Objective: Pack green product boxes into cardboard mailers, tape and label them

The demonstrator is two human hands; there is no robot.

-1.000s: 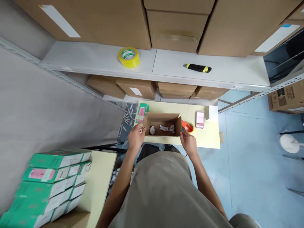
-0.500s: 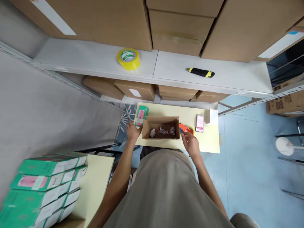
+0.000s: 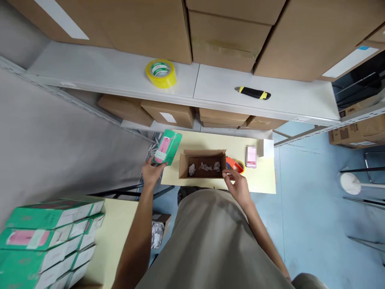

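My left hand (image 3: 152, 172) grips the lower end of a green box with a pink picture (image 3: 167, 147), raised and tilted at the left end of the cream table (image 3: 258, 178). An open cardboard box (image 3: 202, 152) stands in the middle, with several crumpled bits of paper (image 3: 206, 167) on its bottom. At that box's near right corner, my right hand (image 3: 239, 186) has its thumb and fingers closed on the edge. Just beyond those fingers lie an orange-red tool (image 3: 231, 162), its kind unclear, and a tape roll (image 3: 242, 165), partly covered.
A phone (image 3: 251, 156) and a white box (image 3: 266, 148) lie on the table's right. The shelf (image 3: 216, 86) ahead carries a yellow tape roll (image 3: 161, 74), a utility knife (image 3: 253, 93) and large cartons (image 3: 222, 40). Green boxes (image 3: 36, 237) are stacked on a side table (image 3: 117, 216).
My left hand has picked up the green box from the table and moved it left. My right hand has shifted left from beside the orange-red tool to the cardboard box's corner.
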